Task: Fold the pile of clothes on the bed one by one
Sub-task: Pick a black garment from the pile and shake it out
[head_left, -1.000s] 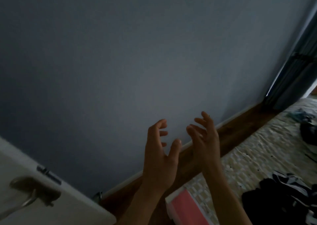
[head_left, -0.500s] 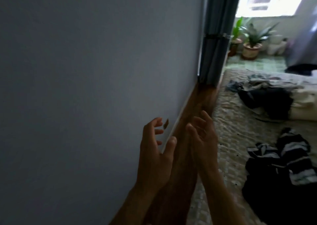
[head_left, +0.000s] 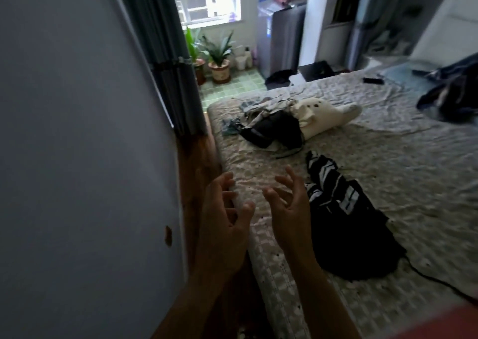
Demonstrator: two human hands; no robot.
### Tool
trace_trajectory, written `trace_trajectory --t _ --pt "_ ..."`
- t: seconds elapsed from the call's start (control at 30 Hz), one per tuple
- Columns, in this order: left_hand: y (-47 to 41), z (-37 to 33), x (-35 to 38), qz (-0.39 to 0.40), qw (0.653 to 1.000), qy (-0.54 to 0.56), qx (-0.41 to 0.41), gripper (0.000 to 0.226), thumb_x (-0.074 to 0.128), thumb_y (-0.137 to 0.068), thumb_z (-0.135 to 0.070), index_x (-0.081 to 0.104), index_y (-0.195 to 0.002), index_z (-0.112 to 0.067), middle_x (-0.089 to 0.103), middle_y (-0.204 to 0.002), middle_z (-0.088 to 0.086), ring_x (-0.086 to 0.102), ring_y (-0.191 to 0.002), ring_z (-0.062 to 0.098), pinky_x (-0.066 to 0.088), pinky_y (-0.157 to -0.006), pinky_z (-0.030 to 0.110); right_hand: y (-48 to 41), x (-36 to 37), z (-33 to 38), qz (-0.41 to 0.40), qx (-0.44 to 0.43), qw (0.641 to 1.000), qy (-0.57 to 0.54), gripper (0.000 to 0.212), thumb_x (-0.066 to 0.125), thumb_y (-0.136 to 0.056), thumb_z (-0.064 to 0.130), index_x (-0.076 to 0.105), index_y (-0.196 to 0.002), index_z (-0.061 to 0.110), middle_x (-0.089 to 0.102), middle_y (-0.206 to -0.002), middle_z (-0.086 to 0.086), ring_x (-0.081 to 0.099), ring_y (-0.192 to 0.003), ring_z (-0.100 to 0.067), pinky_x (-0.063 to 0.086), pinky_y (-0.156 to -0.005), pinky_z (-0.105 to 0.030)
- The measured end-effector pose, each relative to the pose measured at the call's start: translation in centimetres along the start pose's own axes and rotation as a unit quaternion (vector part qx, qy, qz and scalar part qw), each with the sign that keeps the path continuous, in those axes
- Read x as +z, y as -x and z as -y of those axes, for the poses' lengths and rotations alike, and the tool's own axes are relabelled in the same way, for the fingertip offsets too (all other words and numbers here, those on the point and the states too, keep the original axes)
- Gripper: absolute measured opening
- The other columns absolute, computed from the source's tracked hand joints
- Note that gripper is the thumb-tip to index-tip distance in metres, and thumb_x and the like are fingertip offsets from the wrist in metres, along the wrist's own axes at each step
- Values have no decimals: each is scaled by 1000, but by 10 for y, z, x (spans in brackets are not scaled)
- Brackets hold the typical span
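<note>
Stretching across the view, the wide bed with a pale quilted patterned cover (head_left: pixel 388 183) is seen. On it the crumpled black garment with white stripes (head_left: pixel 344 222) lies near the edge, just beside the hands, and a mixed heap of black, white and patterned clothes (head_left: pixel 279 124) lies farther up. Soft, light, floppy cloth is expected, best taken at the shoulders or hem. The left hand (head_left: pixel 222 225) and right hand (head_left: pixel 289 209) are held up empty, fingers spread and loosely curled.
</note>
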State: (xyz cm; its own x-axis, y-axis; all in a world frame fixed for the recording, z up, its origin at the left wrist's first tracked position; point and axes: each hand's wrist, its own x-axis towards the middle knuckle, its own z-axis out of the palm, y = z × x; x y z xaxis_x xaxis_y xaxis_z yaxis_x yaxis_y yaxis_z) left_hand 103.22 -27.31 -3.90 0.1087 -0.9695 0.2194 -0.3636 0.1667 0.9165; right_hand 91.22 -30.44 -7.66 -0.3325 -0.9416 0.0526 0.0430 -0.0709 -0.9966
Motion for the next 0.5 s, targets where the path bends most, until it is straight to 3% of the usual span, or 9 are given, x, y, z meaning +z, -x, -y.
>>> trace_trajectory --t 0.13,0.27,0.5 --pt "-73 26 23 48 999 -9 20 51 61 -83 -37 46 -132 -32 57 -124 -10 60 -108 8 55 -85 32 -58 11 -24 -50 11 999 6 56 64 -91 15 41 -139 32 56 -122 9 61 -95 10 49 -70 -8" --pt "-161 44 46 97 994 -9 39 50 67 -89 -23 47 -134 -28 56 -123 -9 58 -107 5 56 -84 36 -138 32 -34 -82 25 996 18 59 63 -92 17 38 -144 28 55 -125 6 57 -92 18 46 -66 -4" --pt "-306 57 68 146 988 4 49 49 67 -90 -24 47 -135 -29 57 -122 -11 61 -106 7 57 -84 37 -271 79 -21 -110 5 993 39 64 65 -89 27 37 -146 25 56 -126 7 56 -93 20 45 -69 -3"
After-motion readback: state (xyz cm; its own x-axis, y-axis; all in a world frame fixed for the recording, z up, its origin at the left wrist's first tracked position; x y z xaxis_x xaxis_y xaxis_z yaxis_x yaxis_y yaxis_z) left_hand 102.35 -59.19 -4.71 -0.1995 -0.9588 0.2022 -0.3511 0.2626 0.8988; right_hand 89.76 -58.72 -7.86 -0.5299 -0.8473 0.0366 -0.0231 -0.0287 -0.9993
